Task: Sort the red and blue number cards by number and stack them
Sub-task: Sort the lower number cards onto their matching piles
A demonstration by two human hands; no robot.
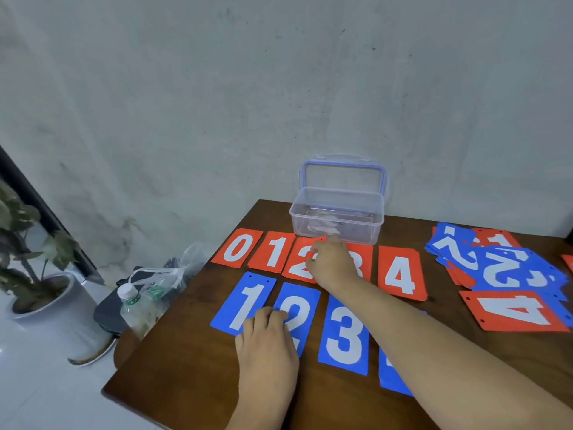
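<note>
Head cam: your L hand rests on the near blue row. Its fingers lie loose and hold nothing, tips across the seam btwn blue 1 and blue 2.

Your R hand reaches over the red row, covering part of red 2 and red 3. The thumb is on the 2 and the forefinger is out toward the clear box. Can't tell if those fingers pinch a card or just press.

Red row on the counter, L to R: red 0, red 1, then 2, 3 and red 4.

Blue row, nearer you: 1, 2, blue 3, plus another blue card mostly under your R forearm, number hidden.

The unsorted pile, mixed red/blue, sits well apart at R, w/ a loose red 4 on its near edge. The box lid stands open.
</note>
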